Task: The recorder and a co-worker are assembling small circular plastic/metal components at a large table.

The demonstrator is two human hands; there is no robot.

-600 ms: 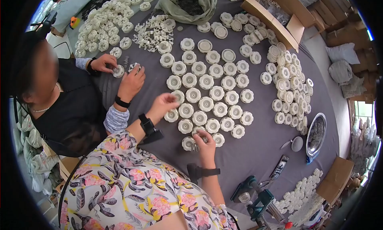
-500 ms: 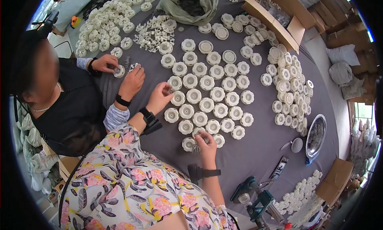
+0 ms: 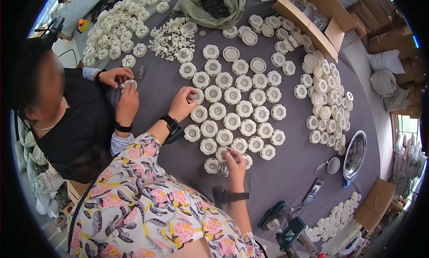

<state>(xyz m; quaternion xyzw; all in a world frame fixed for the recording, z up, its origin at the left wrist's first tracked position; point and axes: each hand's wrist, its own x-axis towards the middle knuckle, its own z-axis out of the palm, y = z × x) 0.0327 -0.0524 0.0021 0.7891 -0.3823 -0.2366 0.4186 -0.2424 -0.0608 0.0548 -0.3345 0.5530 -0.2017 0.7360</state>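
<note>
My left hand (image 3: pixel 181 104) pinches a small metal coil spring (image 3: pixel 192 97) over a white scalloped knob (image 3: pixel 199 96) at the left edge of a group laid out on the grey cloth. Fingers partly cover the spring. Lower down, my right hand (image 3: pixel 235 167) is closed on metal springs (image 3: pixel 223 168); how many is hidden. It hovers at the group's near edge, beside a white knob (image 3: pixel 211 166). The other laid-out knobs, such as a round-hubbed one (image 3: pixel 231 121), sit with their hollow centres up.
At left, a co-worker's hands (image 3: pixel 127 99) hold a white part, near a loose spring (image 3: pixel 141 72). White pieces are piled at far left (image 3: pixel 117 34) and right (image 3: pixel 328 97). A metal tray (image 3: pixel 355 155), a green tool (image 3: pixel 286 226) and a cardboard box (image 3: pixel 308 19) stand around.
My left hand has moved slightly up and right onto the knob with its spring. My right hand has shifted slightly right and down. The co-worker's hands have drawn together around one white part.
</note>
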